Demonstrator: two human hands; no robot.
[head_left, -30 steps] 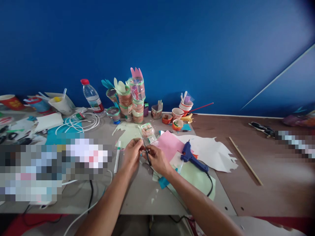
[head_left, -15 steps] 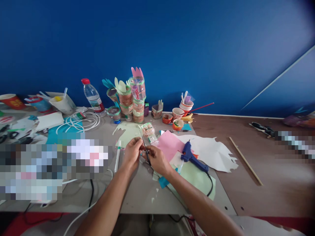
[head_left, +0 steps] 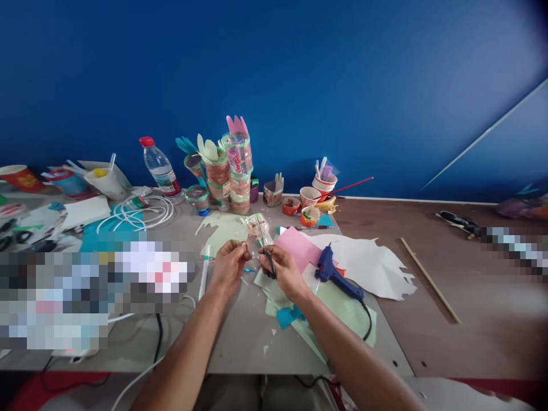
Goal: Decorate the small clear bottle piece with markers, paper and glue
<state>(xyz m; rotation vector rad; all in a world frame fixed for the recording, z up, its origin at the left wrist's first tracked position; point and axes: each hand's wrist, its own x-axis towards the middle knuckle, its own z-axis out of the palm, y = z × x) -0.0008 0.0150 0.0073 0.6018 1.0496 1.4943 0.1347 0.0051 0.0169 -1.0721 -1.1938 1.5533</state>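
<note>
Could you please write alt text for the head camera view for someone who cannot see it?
A right hand holds scissors beside a left hand pinching a small scrap, over a cluttered table. A blue glue gun, pink paper and a water bottle sit nearby.

scissors (head_left: 264, 242) — black handles, thin blades tilted up and away | small scrap (head_left: 240, 246) — just left of the blades
</note>
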